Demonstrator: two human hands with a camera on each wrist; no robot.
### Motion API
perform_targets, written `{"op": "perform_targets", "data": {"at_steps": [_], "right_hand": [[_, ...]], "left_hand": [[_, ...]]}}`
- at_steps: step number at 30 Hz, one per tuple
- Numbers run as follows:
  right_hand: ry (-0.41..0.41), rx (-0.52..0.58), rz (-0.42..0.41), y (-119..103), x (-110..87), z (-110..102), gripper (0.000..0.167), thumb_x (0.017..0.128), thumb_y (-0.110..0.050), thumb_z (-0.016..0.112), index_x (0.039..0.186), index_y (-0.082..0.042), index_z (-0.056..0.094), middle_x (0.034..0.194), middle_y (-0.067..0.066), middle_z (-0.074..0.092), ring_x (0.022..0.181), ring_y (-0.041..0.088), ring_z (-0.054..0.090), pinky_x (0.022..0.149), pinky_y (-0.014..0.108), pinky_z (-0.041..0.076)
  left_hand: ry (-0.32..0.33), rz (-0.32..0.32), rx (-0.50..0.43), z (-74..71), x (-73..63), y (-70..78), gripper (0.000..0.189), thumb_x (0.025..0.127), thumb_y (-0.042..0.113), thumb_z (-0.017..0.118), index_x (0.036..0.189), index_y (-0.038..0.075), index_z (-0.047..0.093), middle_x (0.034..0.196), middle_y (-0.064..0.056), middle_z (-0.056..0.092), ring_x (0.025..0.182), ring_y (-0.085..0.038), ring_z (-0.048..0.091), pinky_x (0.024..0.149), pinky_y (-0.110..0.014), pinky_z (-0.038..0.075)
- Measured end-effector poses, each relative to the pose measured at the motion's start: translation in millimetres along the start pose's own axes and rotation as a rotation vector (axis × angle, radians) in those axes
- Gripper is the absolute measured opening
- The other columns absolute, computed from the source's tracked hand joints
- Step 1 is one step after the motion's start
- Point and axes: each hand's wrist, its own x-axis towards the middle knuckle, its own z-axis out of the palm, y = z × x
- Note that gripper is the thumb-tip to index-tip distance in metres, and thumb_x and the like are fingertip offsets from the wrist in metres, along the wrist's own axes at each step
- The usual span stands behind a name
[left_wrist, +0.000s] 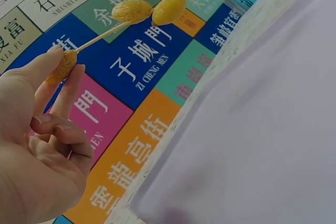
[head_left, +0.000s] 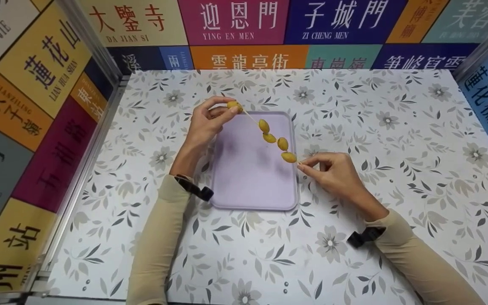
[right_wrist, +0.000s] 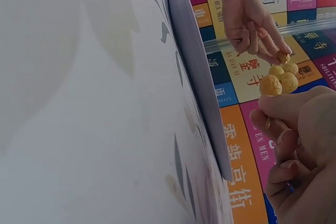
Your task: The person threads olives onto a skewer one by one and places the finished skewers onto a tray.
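Observation:
A thin wooden skewer (left_wrist: 103, 37) slants above the tray, threaded with several yellow, wrinkled, olive-like fruits (head_left: 282, 144). My right hand (head_left: 333, 174) pinches its lower end between thumb and fingertips, just beyond the last fruit. At the upper end, the thumb and fingers of my left hand (head_left: 210, 118) pinch a single yellow fruit (left_wrist: 64, 66) at the skewer's tip. A bare length of stick separates that fruit from the others. In the right wrist view, the fruits (right_wrist: 271, 85) bunch up one behind another between the two hands.
A pale purple rectangular tray (head_left: 252, 182) lies under the skewer on the table (head_left: 244, 250) with its leaf-and-flower pattern. Colourful panels with Chinese characters (head_left: 235, 21) stand along the back and both sides. Each wrist carries a black strap with a camera (head_left: 364, 237).

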Motion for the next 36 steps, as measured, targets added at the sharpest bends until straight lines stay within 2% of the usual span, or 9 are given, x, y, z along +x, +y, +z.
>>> {"op": "perform_targets", "data": {"at_steps": [8, 11, 15, 21, 26, 29, 31, 36], "right_hand": [[-0.015, 0.027, 0.020, 0, 0.8, -2, 0.004, 0.091, -0.008, 0.088, 0.093, -0.006, 0.086, 0.060, 0.009, 0.064, 0.047, 0.007, 0.040, 0.043, 0.017, 0.027], [-0.027, 0.038, 0.034, 2, 0.4, -2, 0.004, 0.092, -0.009, 0.087, 0.094, -0.005, 0.086, 0.058, 0.012, 0.059, 0.048, 0.008, 0.040, 0.043, 0.019, 0.027], [-0.039, 0.049, 0.042, 14, 1.2, 0, 0.005, 0.094, -0.011, 0.086, 0.095, -0.006, 0.086, 0.060, 0.011, 0.061, 0.049, 0.007, 0.042, 0.043, 0.018, 0.028], [-0.054, 0.052, 0.036, 31, 2.8, 1, 0.003, 0.095, -0.019, 0.086, 0.098, -0.017, 0.087, 0.060, 0.006, 0.061, 0.049, 0.007, 0.045, 0.042, 0.021, 0.031], [-0.065, 0.066, 0.011, 34, 3.1, 0, 0.003, 0.096, -0.025, 0.086, 0.098, -0.023, 0.087, 0.060, 0.004, 0.061, 0.049, 0.007, 0.046, 0.041, 0.023, 0.034], [-0.070, 0.070, 0.011, 35, 3.0, 0, 0.004, 0.097, -0.028, 0.085, 0.098, -0.025, 0.087, 0.060, 0.003, 0.062, 0.049, 0.008, 0.046, 0.041, 0.024, 0.034], [-0.072, 0.068, 0.014, 35, 3.0, -1, 0.004, 0.097, -0.028, 0.085, 0.098, -0.025, 0.087, 0.061, 0.004, 0.062, 0.049, 0.009, 0.046, 0.041, 0.024, 0.034], [-0.079, 0.068, 0.038, 34, 3.2, -1, 0.004, 0.097, -0.029, 0.085, 0.097, -0.025, 0.087, 0.066, 0.007, 0.067, 0.051, 0.009, 0.047, 0.043, 0.024, 0.034]], "left_hand": [[-0.002, 0.019, -0.024, 2.9, -3.0, 3.0, 0.032, 0.094, 0.020, 0.088, 0.123, 0.011, 0.078, 0.106, -0.010, 0.084, 0.075, -0.011, 0.064, 0.053, -0.021, 0.030], [0.010, 0.023, -0.026, 6.0, -3.4, 3.0, 0.031, 0.093, 0.019, 0.088, 0.122, 0.011, 0.079, 0.106, -0.010, 0.084, 0.083, -0.014, 0.071, 0.057, -0.022, 0.032], [0.013, 0.034, -0.021, 8.3, -3.2, 2.7, 0.031, 0.093, 0.018, 0.088, 0.121, 0.010, 0.079, 0.107, -0.010, 0.084, 0.095, -0.021, 0.077, 0.066, -0.024, 0.041], [0.009, 0.045, -0.015, 9.4, -3.8, 2.4, 0.029, 0.093, 0.015, 0.088, 0.120, 0.009, 0.079, 0.105, -0.007, 0.084, 0.093, -0.017, 0.076, 0.068, -0.024, 0.045], [0.017, 0.039, -0.018, 12.0, -4.7, 3.0, 0.029, 0.093, 0.015, 0.088, 0.120, 0.009, 0.079, 0.105, -0.008, 0.084, 0.097, -0.018, 0.077, 0.079, -0.024, 0.056], [0.018, 0.030, -0.016, 13.3, -5.4, 3.3, 0.029, 0.093, 0.015, 0.089, 0.119, 0.009, 0.079, 0.107, -0.008, 0.083, 0.099, -0.020, 0.077, 0.083, -0.025, 0.059], [0.016, 0.030, -0.016, 13.7, -5.8, 3.4, 0.029, 0.092, 0.016, 0.089, 0.119, 0.009, 0.079, 0.107, -0.008, 0.083, 0.098, -0.020, 0.077, 0.080, -0.024, 0.058], [0.000, 0.040, -0.008, 14.1, -6.4, 3.0, 0.029, 0.092, 0.017, 0.089, 0.118, 0.009, 0.079, 0.106, -0.008, 0.084, 0.094, -0.018, 0.077, 0.063, -0.021, 0.043]]}}
